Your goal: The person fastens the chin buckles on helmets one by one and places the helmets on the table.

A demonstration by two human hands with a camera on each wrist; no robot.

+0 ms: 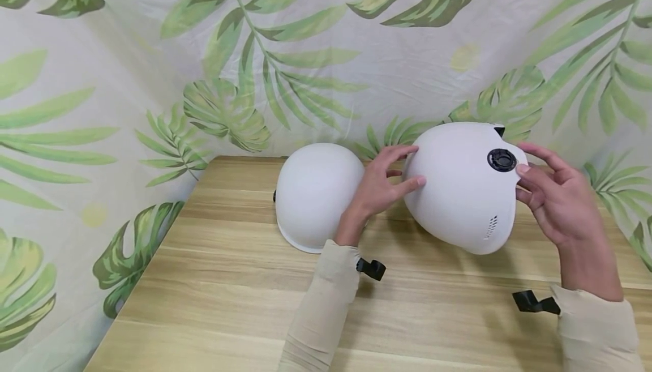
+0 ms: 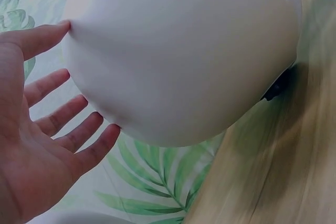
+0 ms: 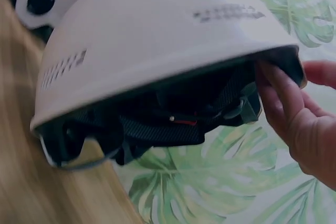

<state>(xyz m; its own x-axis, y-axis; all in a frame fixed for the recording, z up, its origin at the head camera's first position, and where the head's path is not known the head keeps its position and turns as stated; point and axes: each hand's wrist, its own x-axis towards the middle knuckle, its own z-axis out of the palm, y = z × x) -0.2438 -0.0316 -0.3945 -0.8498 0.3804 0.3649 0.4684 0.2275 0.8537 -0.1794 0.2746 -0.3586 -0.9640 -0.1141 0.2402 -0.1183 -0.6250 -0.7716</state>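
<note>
A white helmet (image 1: 453,191) is tilted over the table's right side, its side turned up to show a round black fitting (image 1: 501,160) and slotted vents. My right hand (image 1: 562,202) pinches its rim near that fitting, thumb on the outer shell. In the right wrist view, dark straps and padding (image 3: 163,135) show inside the shell. My left hand (image 1: 377,182) is at the rounded crown, fingers spread and fairly straight, fingertips touching the smooth shell in the left wrist view. Behind my left wrist sits a second white helmet (image 1: 318,191), dome up, partly hidden by that hand.
Both helmets are over a light wood-grain table (image 1: 219,293). A pale cloth backdrop (image 1: 397,55) printed with green leaves hangs close behind the table's back edge. Black mounts (image 1: 374,270) stick out from both sleeve cuffs.
</note>
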